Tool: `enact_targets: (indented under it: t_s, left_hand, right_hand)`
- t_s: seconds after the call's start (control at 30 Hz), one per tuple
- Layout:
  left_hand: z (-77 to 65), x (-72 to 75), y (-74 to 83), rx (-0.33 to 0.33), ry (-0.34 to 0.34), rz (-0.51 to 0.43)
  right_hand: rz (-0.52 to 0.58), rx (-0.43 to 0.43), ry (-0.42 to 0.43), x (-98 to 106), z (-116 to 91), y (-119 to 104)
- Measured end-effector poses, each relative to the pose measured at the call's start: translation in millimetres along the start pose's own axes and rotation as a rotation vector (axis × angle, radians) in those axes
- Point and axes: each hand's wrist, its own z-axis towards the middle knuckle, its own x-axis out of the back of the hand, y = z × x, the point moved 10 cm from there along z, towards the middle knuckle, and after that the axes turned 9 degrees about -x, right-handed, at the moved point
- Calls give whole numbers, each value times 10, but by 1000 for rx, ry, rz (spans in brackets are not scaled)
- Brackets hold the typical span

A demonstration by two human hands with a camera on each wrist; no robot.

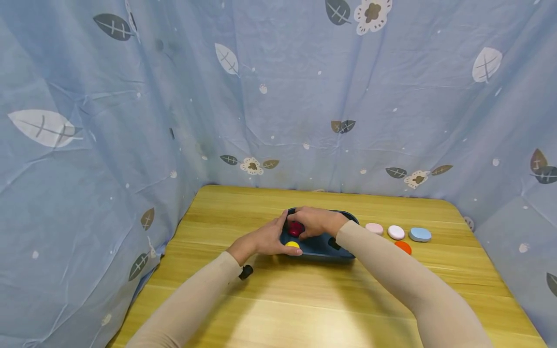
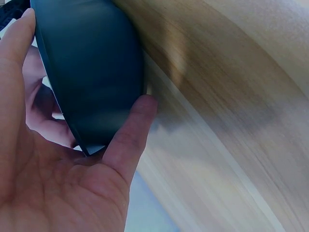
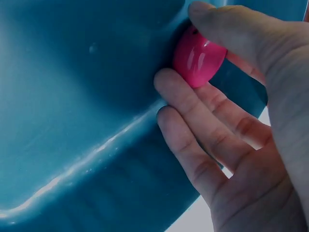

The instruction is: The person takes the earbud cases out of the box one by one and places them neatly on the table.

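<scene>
A dark blue tray with raised walls stands on the table. My left hand grips its left end; in the left wrist view the thumb lies along the tray's outer wall and the other fingers reach round the end. Inside the tray, my right hand pinches a glossy pink-red rounded piece between thumb and fingers, low at the tray's inner corner. A yellow rounded piece sits in the tray close to the left thumb, partly hidden by it.
Right of the tray lie a pale pink piece, a white round piece, a light blue oblong piece and an orange-red round piece. The wooden table is bordered by a patterned blue curtain behind and at both sides.
</scene>
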Motion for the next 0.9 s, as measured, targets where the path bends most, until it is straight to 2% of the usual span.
enact_targets:
  t_s: [0.5,0.9]
  left_hand:
    - [4,-15,6,9,-8,-2]
    - [13,-10,-19,23,10,15]
  right_hand:
    - [34,14,5,-9,-50,50]
    - [94,6,95,237,-296,79]
